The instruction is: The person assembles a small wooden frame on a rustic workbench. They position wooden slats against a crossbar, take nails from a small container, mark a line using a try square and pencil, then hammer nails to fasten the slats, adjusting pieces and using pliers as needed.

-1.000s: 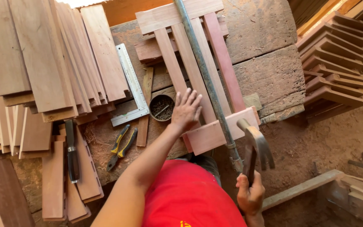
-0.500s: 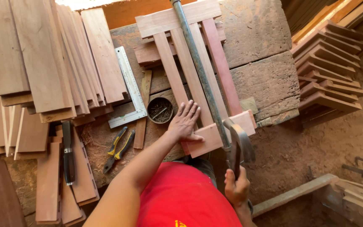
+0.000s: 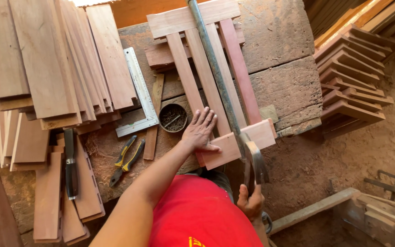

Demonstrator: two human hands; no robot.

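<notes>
My left hand (image 3: 200, 130) lies flat, fingers spread, on the slats of a wooden frame (image 3: 206, 82) near its lower crosspiece (image 3: 234, 144). My right hand (image 3: 250, 201) grips the handle of a claw hammer (image 3: 254, 160), whose steel head is at the crosspiece's near edge beside a long metal bar clamp (image 3: 216, 77) that runs along the frame. A small round tin of nails (image 3: 173, 117) stands just left of my left hand on the workbench (image 3: 280, 87).
A steel try square (image 3: 139, 91) lies left of the tin. Yellow-handled pliers (image 3: 126, 158) and a dark-handled tool (image 3: 70, 162) lie on the bench's near left. Stacks of planks (image 3: 46, 64) cover the left side. More cut pieces (image 3: 350, 82) are piled at right on the dirt floor.
The hammer has come in from the right and down to the crosspiece's near edge. My left hand has stayed pressed flat on the slats.
</notes>
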